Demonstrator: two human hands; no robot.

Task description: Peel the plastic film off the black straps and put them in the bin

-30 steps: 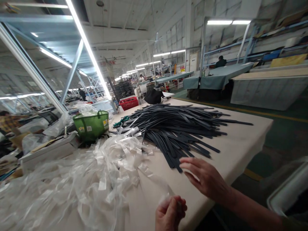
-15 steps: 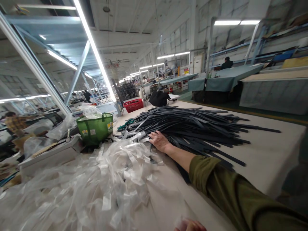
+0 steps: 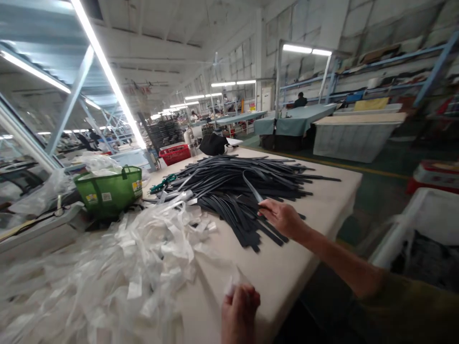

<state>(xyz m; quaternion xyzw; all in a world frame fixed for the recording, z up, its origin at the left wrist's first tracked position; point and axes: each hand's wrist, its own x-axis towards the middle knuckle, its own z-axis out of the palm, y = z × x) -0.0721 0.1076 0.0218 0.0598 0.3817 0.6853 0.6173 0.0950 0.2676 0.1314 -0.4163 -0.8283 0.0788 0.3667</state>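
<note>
My right hand (image 3: 285, 219) is closed on the end of a dark strip (image 3: 253, 186), which curves up and away from its fingertips. Behind it lies a big heap of dark strips (image 3: 222, 177), fanned out over the table. At the bottom middle, my left hand (image 3: 239, 303) is closed in a fist with a bit of white film (image 3: 229, 286) showing at its fingers. To its left spreads a loose pile of translucent white film strips (image 3: 158, 229). The film in my left hand is blurred and mostly covered by the fingers.
The pale table (image 3: 222, 243) ends at a right edge beside a white bin (image 3: 426, 215). A green bag (image 3: 109, 191) stands at left, a red basket (image 3: 175, 154) and black bag (image 3: 212, 144) at the far end. A person (image 3: 300, 100) is at a distant table.
My right hand has moved from the left end of the dark heap to the right and nearer, lifting one strip. My left hand has come further into view. The whole view has turned right.
</note>
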